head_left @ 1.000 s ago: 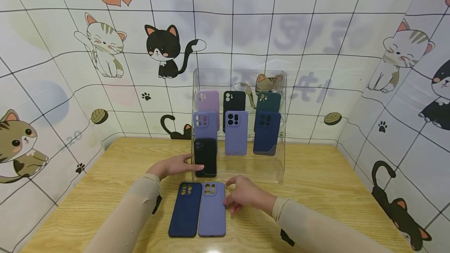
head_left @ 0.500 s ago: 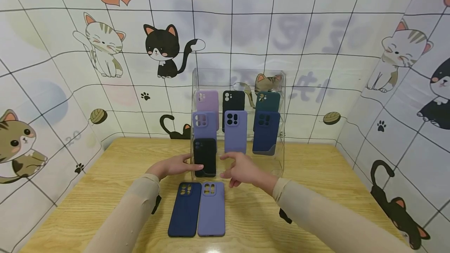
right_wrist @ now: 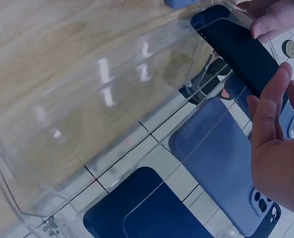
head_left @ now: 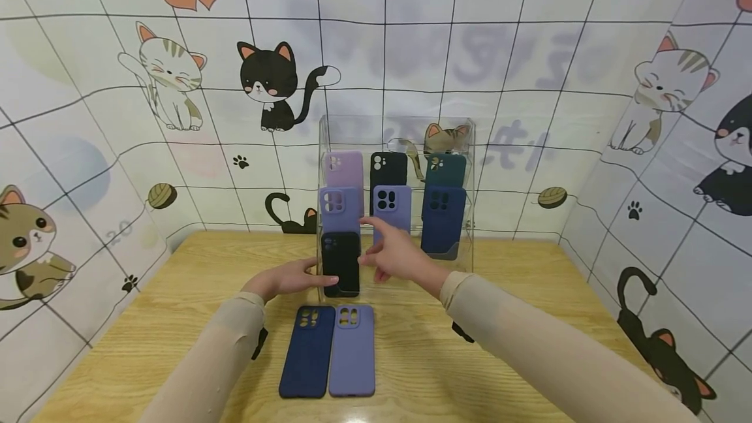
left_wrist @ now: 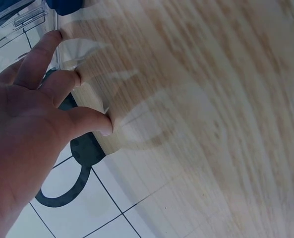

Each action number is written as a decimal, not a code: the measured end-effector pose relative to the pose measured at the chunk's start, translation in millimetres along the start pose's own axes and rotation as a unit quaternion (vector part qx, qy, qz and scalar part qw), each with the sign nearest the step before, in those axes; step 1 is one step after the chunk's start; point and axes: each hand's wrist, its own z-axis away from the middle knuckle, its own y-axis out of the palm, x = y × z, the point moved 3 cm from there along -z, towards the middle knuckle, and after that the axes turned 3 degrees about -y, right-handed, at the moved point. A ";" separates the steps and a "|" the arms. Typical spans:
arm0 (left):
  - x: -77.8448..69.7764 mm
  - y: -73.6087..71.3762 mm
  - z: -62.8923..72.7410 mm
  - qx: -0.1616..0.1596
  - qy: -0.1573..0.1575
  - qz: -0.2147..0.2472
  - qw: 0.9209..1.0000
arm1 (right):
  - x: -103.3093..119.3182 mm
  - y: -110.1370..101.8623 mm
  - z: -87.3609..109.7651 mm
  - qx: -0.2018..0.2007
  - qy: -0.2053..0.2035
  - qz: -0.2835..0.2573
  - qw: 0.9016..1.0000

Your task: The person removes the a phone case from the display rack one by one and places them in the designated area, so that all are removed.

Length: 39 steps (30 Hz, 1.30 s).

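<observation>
Clear stand [head_left: 376, 132] on wooden table [head_left: 517, 318]; three stepped tiers, phone cases upright with backs to the front.

Top tier, left to right: pink case [head_left: 344, 168], upper black case [head_left: 392, 173], green case [head_left: 449, 168]; lower parts partly covered by the row in front.

Middle tier: left lavender case [head_left: 341, 214], central lavender case [head_left: 402, 204], upright navy case [head_left: 442, 227].

Bottom tier: lower black case [head_left: 341, 266] in the leftmost place, standing in front of the left lavender case and covering its lower end.

Outside the stand: flat navy case [head_left: 307, 358] and flat lavender case [head_left: 352, 361], side by side on the table just before the stand's front, camera cut-outs toward it.

Left hand [head_left: 284, 277]: at the stand's lower left side. Fingers spread and nearly straight along that side; thumb extended across the front of the lower black case's lower left. Contact with case or clear lip: cannot tell.

Right hand [head_left: 399, 254]: before the central lavender case, partly hiding it. Index and thumb extended and well parted, other fingers bent; nothing gripped. Thumb tip at the lower black case's right edge; contact uncertain.
</observation>
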 end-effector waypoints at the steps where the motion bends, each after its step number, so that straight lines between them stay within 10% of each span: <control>1: 0.1 -0.1 -0.1 -0.001 0.000 -0.001 1.000 | 0.5 0.5 -1.7 0.000 0.000 0.004 1.000; 19: -4.0 -0.9 -2.5 -0.005 0.008 -0.006 1.000 | -6.7 22.3 -3.2 0.024 0.005 0.034 0.999; 39: -4.3 3.0 1.0 0.001 0.018 0.009 1.000 | -35.8 52.5 -0.4 -0.042 -0.096 0.142 0.984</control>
